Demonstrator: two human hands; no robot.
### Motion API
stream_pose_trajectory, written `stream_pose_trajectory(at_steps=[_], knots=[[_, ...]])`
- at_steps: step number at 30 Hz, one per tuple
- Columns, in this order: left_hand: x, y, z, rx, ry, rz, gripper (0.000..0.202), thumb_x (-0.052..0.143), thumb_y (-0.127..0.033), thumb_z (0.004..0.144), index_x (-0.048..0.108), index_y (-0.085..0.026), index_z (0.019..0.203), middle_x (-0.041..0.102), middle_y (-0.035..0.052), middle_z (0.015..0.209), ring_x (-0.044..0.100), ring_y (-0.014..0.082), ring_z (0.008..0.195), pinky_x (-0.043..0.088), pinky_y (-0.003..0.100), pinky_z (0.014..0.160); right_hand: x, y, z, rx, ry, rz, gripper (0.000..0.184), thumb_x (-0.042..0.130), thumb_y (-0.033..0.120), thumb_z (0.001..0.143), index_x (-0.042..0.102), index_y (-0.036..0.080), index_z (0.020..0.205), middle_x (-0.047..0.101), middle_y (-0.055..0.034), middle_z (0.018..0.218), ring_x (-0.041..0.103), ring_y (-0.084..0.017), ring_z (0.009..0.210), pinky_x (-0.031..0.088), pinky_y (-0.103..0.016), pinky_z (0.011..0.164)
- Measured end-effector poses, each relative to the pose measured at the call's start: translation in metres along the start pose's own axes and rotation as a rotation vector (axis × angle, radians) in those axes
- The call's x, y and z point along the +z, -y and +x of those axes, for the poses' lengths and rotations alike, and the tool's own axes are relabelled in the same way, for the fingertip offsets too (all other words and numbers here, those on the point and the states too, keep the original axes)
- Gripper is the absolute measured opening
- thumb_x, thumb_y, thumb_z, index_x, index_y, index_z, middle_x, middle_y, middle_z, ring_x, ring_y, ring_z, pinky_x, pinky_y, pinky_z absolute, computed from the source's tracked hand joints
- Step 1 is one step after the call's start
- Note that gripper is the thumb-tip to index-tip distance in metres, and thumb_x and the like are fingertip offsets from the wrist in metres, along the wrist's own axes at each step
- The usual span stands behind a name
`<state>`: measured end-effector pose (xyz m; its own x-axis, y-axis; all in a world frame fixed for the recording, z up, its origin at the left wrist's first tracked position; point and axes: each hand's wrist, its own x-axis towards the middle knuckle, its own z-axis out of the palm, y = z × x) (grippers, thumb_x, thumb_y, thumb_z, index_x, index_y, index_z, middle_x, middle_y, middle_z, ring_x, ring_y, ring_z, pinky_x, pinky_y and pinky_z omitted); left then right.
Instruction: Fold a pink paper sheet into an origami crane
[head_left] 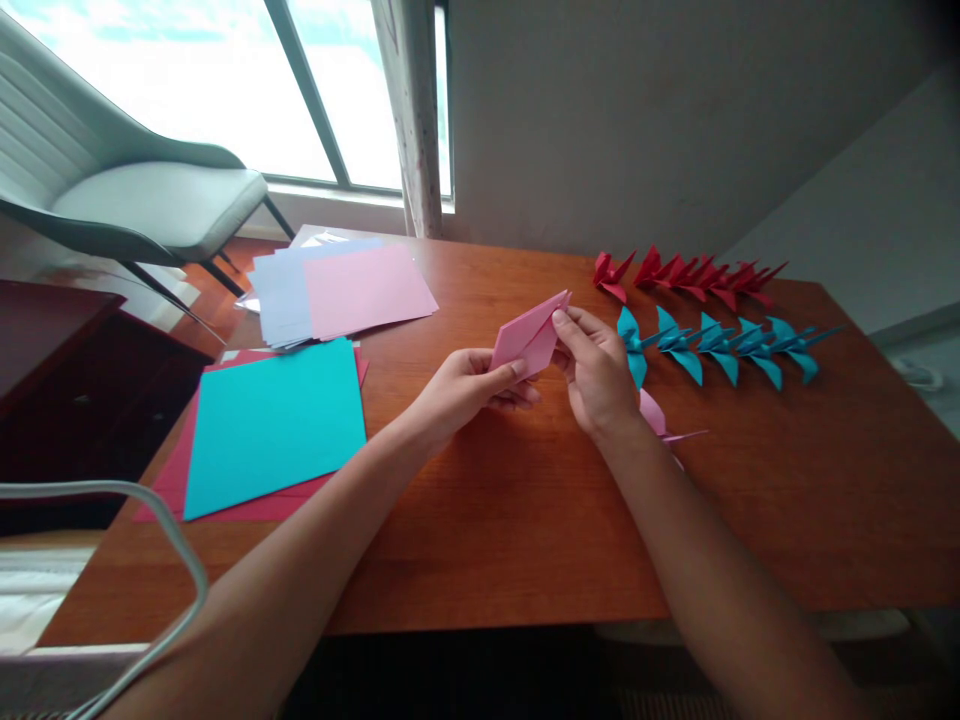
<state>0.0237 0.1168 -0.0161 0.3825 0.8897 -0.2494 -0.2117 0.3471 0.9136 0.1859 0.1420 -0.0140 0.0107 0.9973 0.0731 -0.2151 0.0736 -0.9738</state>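
White cable (75, 489) loops nearest the camera, lower left. Left hand (480, 385) pinches one folded pink paper (536, 335) near its lower edge; right hand (600, 370) grips the pointed end, piece held above the table (450, 570). Folding looks partway: narrow points formed, wings not yet spread. Finished: five blue cranes (712, 345), one partly hidden pink crane (652, 412), red cranes (705, 278), one apart plus overlapping row, exact count unclear. Left: two flat paper stacks (277, 430), seemingly unfolded stock, sheets uncountable.
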Motion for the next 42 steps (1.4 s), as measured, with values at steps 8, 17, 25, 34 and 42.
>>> stream_pose_trajectory(at_steps=[8,17,25,34,42], knots=[[0.0011,-0.0005,0.0002,0.113,-0.046,0.121,0.042,0.075,-0.052,0.084,0.076,-0.011,0.094,0.076,0.0086,0.087,0.067,0.0169,0.077,0.048,0.025,0.070,-0.0004,-0.0057,0.0007,-0.013,-0.018,0.002,0.017,0.073,0.040,0.083,0.072,0.023,0.086,0.066,0.0030,0.075,0.059,-0.012,0.068,0.051,-0.025,0.065],[-0.0014,-0.0005,0.0023,0.273,-0.220,0.154,0.038,0.075,-0.052,0.082,0.076,-0.014,0.085,0.074,0.0052,0.084,0.058,0.0129,0.069,0.041,0.022,0.060,0.0022,-0.0007,-0.0031,0.066,0.032,-0.007,0.019,0.075,0.039,0.080,0.074,0.022,0.090,0.070,0.0017,0.084,0.061,-0.011,0.073,0.050,-0.023,0.065],[0.0015,-0.0015,0.0009,0.266,-0.215,0.171,0.031,0.077,-0.045,0.082,0.076,-0.015,0.082,0.072,0.0035,0.080,0.056,0.0117,0.068,0.039,0.022,0.059,-0.0023,-0.0024,0.0010,0.019,-0.014,-0.021,0.015,0.074,0.038,0.083,0.074,0.024,0.087,0.070,0.0022,0.082,0.060,-0.010,0.070,0.048,-0.022,0.062],[0.0024,-0.0023,0.0012,0.351,-0.254,0.184,0.030,0.080,-0.045,0.079,0.076,-0.015,0.083,0.075,0.0045,0.082,0.062,0.0130,0.071,0.046,0.022,0.064,0.0029,-0.0058,-0.0045,-0.128,0.070,-0.203,0.012,0.073,0.035,0.085,0.075,0.023,0.087,0.073,0.0006,0.082,0.063,-0.013,0.071,0.051,-0.026,0.063],[0.0029,-0.0028,0.0020,0.407,-0.299,0.240,0.030,0.079,-0.045,0.080,0.076,-0.015,0.080,0.076,0.0047,0.079,0.063,0.0123,0.067,0.046,0.022,0.059,0.0035,-0.0037,-0.0062,-0.079,0.109,-0.211,0.014,0.072,0.036,0.084,0.076,0.023,0.086,0.075,-0.0006,0.084,0.065,-0.015,0.076,0.052,-0.028,0.067]])
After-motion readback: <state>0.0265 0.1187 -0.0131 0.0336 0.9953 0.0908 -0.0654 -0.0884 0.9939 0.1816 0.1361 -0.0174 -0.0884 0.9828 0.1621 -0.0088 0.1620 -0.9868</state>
